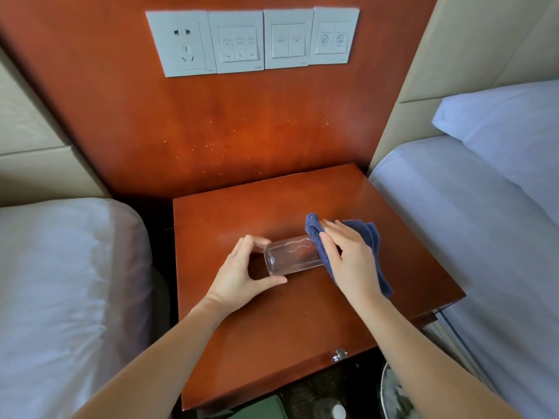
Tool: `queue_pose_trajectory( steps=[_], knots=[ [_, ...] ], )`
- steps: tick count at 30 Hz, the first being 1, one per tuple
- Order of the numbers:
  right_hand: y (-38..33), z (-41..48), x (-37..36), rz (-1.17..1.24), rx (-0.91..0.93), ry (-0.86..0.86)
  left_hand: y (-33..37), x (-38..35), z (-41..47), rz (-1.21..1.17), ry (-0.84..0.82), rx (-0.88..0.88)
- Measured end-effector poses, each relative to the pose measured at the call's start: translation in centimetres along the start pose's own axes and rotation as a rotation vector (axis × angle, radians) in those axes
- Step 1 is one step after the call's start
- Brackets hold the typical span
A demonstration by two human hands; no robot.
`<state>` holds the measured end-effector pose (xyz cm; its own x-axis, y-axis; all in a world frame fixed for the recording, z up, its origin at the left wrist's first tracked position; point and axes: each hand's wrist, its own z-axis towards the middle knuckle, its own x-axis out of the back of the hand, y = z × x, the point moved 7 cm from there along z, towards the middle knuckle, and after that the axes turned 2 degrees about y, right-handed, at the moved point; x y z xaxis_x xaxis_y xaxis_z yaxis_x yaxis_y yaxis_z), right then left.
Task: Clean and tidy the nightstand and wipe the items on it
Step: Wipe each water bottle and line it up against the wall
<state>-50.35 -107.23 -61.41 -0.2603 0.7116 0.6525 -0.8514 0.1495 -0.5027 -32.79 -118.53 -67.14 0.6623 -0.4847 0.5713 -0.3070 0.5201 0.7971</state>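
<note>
Nightstand [272, 343]: red-brown wood, set between two beds, its top serving as the counter; a small metal catch sits on its near edge.

Glass [292, 255]: clear, lying on its side above the middle of the counter, base toward the left, mouth toward the right. You hold it between both hands.

Left hand [239, 275]: your fingers [252, 241] and thumb are clamped on the base end of the glass, thumb on the near side, fingers on the far side.

Right hand [348, 257]: laid flat, fingers together, pressing the cloth against the mouth end of the glass.

Cloth [373, 237]: blue, folded, wrapped over the right end of the glass, its loose edges hanging to the right of your hand.

Back panel [242, 122]: same wood, upright at the far side, carrying a row of white wall plates [251, 40], one socket at the left and three switch plates.

Beds: white bedding at left [60, 297] and right [484, 222].
</note>
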Motion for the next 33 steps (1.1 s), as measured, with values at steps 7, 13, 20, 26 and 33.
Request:
queue_pose_trajectory(
  steps=[7, 13, 20, 26, 33],
  knots=[
    [2.1, 0.1, 0.3, 0.084, -0.105, -0.136, 0.0, 0.1, -0.1, 0.062, 0.0, 0.05],
    [-0.3, -1.4, -0.9, 0.043, -0.233, 0.003, 0.8, 0.3, 0.0, -0.01, 0.03, -0.063],
    [-2.5, -1.7, -2.8, 0.03, 0.06, -0.141, 0.3, 0.3, 0.2, 0.0, 0.039, -0.039],
    [-2.5, -0.9, -3.1, 0.036, -0.138, -0.093, 0.5, 0.1, 0.4, 0.028, 0.032, -0.1],
    [1.3, 1.2, -0.5, 0.015, -0.231, -0.081, 0.2, 0.1, 0.2, 0.028, 0.03, -0.056]
  ],
)
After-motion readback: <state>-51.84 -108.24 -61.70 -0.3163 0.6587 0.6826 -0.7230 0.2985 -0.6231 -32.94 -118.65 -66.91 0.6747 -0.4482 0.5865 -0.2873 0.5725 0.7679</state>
